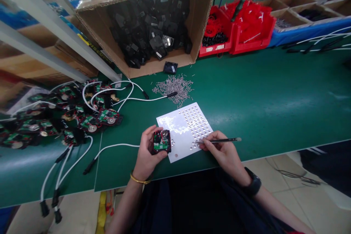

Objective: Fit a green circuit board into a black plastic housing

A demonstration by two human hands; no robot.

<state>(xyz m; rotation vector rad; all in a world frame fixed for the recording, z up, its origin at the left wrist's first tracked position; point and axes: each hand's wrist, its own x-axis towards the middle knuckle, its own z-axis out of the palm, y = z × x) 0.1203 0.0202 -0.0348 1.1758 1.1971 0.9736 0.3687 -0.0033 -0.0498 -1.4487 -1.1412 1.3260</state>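
My left hand [147, 153] is closed round a small black housing with a green circuit board [161, 141] and red wires showing inside. A white cable [117, 145] runs from near that hand to the left over the bench. Between the thumb and fingers of my right hand [219, 148] is a pair of thin dark tweezers [223, 140]. Their tip reaches the lower part of a white sheet [178, 126], among small clear round dots [197, 120] set in rows. The left edge of the sheet lies partly behind the housing.
Loose screws [175, 88] lie heaped beyond the sheet. Behind them an open cardboard box [204, 14] holds many black housings, one more black case [170, 67] at its mouth. Wired circuit-board units [90, 122] crowd the left. Red bins [251, 40] stand at the back right.
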